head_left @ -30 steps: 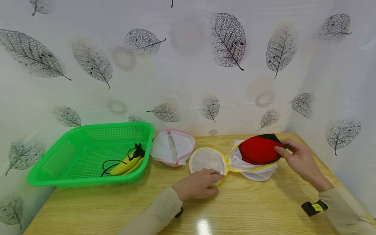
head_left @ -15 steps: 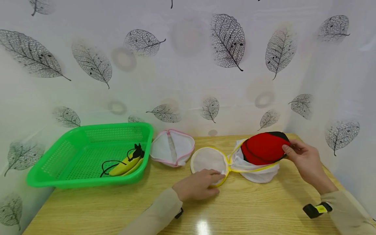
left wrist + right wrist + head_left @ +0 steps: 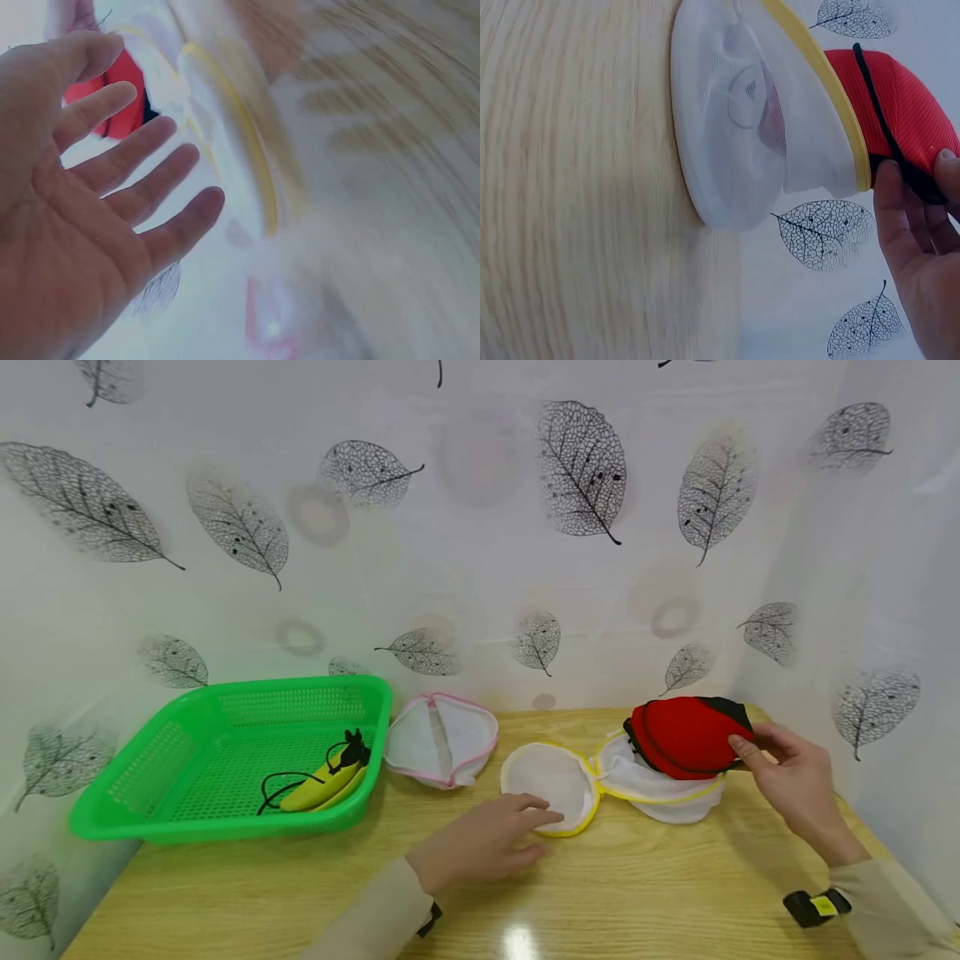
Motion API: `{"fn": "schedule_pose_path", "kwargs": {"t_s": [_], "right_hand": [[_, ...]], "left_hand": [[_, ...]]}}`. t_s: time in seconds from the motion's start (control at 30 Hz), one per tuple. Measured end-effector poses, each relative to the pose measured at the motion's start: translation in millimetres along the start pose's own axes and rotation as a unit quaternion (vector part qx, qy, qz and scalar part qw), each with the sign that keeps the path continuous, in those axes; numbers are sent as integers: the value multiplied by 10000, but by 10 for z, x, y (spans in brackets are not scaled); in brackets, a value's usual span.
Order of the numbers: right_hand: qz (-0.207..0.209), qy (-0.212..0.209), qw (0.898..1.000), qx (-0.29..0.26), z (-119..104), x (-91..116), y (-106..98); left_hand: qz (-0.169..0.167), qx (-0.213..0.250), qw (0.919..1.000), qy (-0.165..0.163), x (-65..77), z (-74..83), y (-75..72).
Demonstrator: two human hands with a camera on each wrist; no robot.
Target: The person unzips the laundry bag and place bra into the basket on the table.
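My right hand point(image 3: 795, 781) pinches the edge of a folded red bra point(image 3: 690, 735) with black trim, thumb on top. The bra is at the mouth of an unzipped white mesh laundry bag point(image 3: 678, 810) with a yellow zip; in the right wrist view, the rounded red cup point(image 3: 907, 105) shows past the zip rim. The bag's round lid point(image 3: 547, 781) lies folded back to the left. My left hand point(image 3: 480, 847) is over the lid's near edge, holding nothing, and its fingers point(image 3: 142, 161) are spread in the left wrist view.
A green plastic basket point(image 3: 112, 814) stands at the left, holding a yellow folded item point(image 3: 322, 787) with black straps. Beside it lies a white laundry bag point(image 3: 420, 739) with pink zips. A leaf-print curtain point(image 3: 480, 568) hangs behind the wooden table point(image 3: 637, 893).
The red bra has moved right and slightly up out of the bag with my right hand. My left hand has come off the lid toward the left, and the lid has shifted right.
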State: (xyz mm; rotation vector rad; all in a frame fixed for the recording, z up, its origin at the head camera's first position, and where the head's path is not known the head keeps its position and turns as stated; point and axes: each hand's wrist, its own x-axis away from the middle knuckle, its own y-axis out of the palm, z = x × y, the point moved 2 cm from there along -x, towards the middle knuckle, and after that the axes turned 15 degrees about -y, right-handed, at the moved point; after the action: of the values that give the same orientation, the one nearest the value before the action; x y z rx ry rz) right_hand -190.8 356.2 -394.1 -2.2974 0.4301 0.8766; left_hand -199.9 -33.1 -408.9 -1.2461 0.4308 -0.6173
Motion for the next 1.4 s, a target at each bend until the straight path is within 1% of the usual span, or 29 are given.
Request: {"fn": "schedule_pose_path", "kwargs": {"t_s": [0.07, 0.13, 0.2, 0.27, 0.33, 0.43, 0.53, 0.63, 0.7, 0.73, 0.8, 0.83, 0.87, 0.9, 0.97, 1.03, 1.1, 1.17, 1.27, 1.4], "right_hand": [[169, -30, 9992, 374, 3, 6, -23], [311, -26, 9971, 693, 13, 7, -47], [400, 34, 9958, 820, 33, 5, -75], [442, 106, 9963, 733, 56, 1, -103], [446, 199, 9975, 519, 76, -1, -127], [365, 304, 9989, 60, 90, 7, -151], [326, 391, 9982, -333, 88, 10, -161], [396, 432, 9961, -664, 76, 2, -166], [540, 452, 9917, -1074, 59, -8, -167], [637, 448, 9880, -1333, 45, -15, -168], [866, 427, 9762, -1940, 14, -33, -171], [1005, 414, 9678, -2269, -4, -43, -172], [1123, 364, 9596, -2553, -22, -53, -177], [1223, 307, 9539, -2724, -42, -63, -181], [1361, 185, 9452, -2962, -87, -85, -190], [1492, 103, 9412, -3031, -133, -109, -193], [1660, 101, 9347, -3142, -180, -134, -183], [1842, 127, 9274, -3252, -232, -161, -168], [2028, 181, 9172, -3426, -312, -191, -155], [2080, 60, 9137, -3490, -416, -212, -179]], "left_hand": [[157, 61, 9999, 19, 115, -38, -72], [438, 154, 9989, 41, 249, -93, -147], [805, 261, 9964, 91, 385, -152, -223], [1252, 355, 9914, 147, 520, -214, -301], [1755, 313, 9838, 173, 647, -284, -370], [2379, 274, 9708, 153, 826, -394, -477], [2877, 188, 9575, 72, 1006, -500, -583], [3365, 61, 9416, 75, 1182, -621, -694], [3614, -36, 9324, 35, 1301, -716, -760], [3731, -133, 9277, -31, 1363, -774, -785], [3814, -315, 9236, -236, 1499, -888, -834], [3831, -410, 9220, -388, 1568, -949, -845], [3789, -535, 9220, -587, 1637, -1007, -849], [3739, -667, 9220, -756, 1704, -1064, -849], [3506, -838, 9264, -1092, 1811, -1151, -849], [3261, -949, 9302, -1393, 1875, -1226, -822], [3045, -1006, 9343, -1555, 1904, -1274, -799], [2959, -1056, 9343, -1685, 1912, -1307, -775], [2984, -1152, 9300, -1811, 1914, -1337, -745], [3092, -1266, 9231, -1905, 1901, -1367, -714]]}}
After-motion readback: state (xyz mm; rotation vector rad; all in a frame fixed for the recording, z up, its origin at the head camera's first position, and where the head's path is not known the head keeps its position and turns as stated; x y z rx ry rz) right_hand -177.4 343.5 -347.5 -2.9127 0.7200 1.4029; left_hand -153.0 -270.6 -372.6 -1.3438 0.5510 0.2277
